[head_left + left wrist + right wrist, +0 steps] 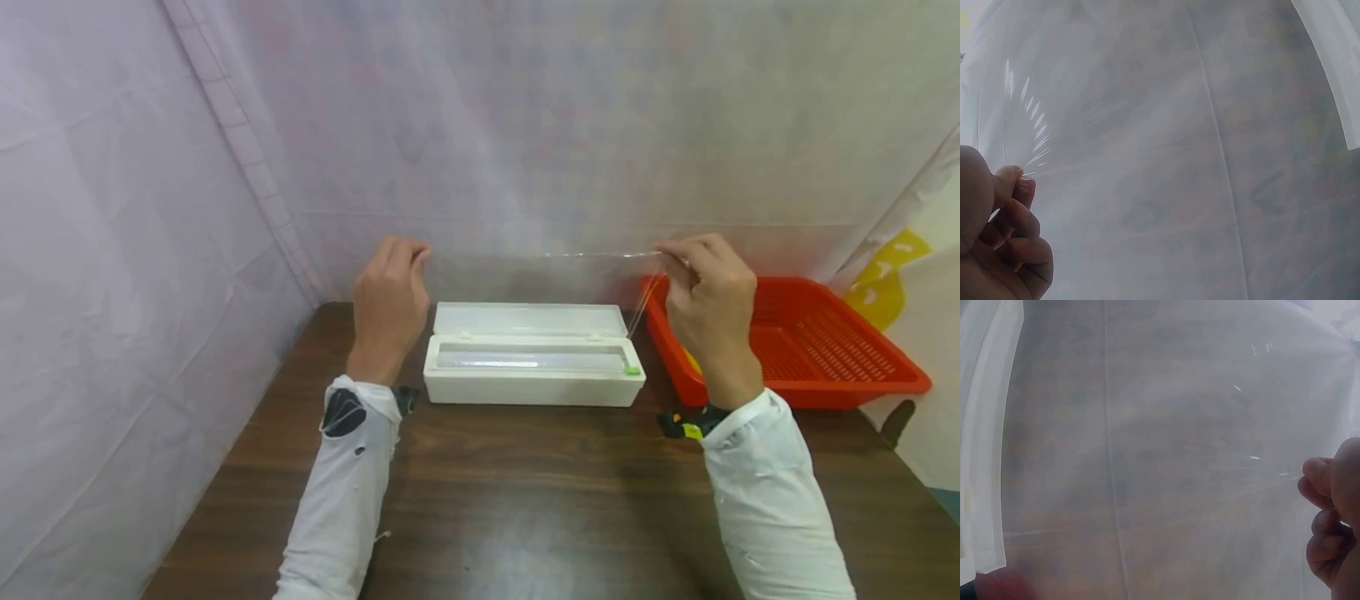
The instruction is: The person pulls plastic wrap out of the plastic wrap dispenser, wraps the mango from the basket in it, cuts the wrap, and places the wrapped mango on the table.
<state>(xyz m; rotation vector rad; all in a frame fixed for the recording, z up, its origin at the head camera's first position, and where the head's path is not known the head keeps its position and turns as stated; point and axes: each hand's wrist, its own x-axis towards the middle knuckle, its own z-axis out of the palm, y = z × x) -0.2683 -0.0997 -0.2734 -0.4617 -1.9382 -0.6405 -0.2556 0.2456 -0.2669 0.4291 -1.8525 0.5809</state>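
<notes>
A sheet of clear cling film [551,271] is stretched between two raised hands, above a white dispenser box [532,392]. The left hand [390,304] pinches one upper corner between thumb and forefinger; in the left wrist view, shiny creases fan out from that left hand [1013,231]. At the other corner the right hand [708,312] pinches the film, also seen in the right wrist view as fingertips of the right hand [1335,519]. The box lid [528,319] is tipped back, and a film roll [528,360] lies inside. A green piece [632,371] sits at the box's right end.
A red plastic basket [847,388] stands on the right behind the right forearm, with something yellow partly hidden at its left side. The brown wooden table [510,500] meets pale fabric walls [525,125] at the back and left. A yellow cutout [881,292] hangs at right.
</notes>
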